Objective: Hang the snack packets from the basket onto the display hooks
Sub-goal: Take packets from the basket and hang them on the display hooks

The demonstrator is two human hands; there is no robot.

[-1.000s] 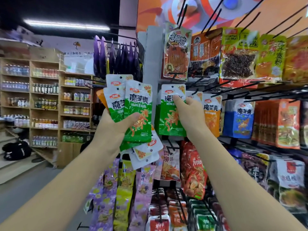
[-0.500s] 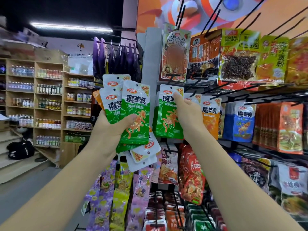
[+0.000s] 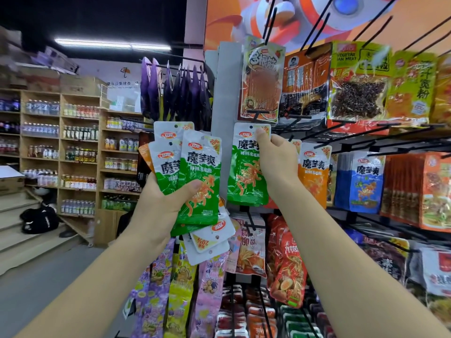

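Note:
My left hand grips a fanned bunch of green snack packets, thumb across the front one; several more stick out upside down below the fist. My right hand pinches one green snack packet by its white top corner and holds it upright against the grey post of the display rack. Black display hooks jut out just above that packet. Whether its hole is on a hook is hidden by my fingers. No basket is in view.
Orange packets and blue packets of the same snack hang right of my hand. Larger snack bags hang above, red and purple packets below. Wooden shelves with bottles and steps stand to the left.
My right hand and its green packet have stayed almost in place at the rack. The left hand's bunch has barely shifted. The camera has drifted slightly.

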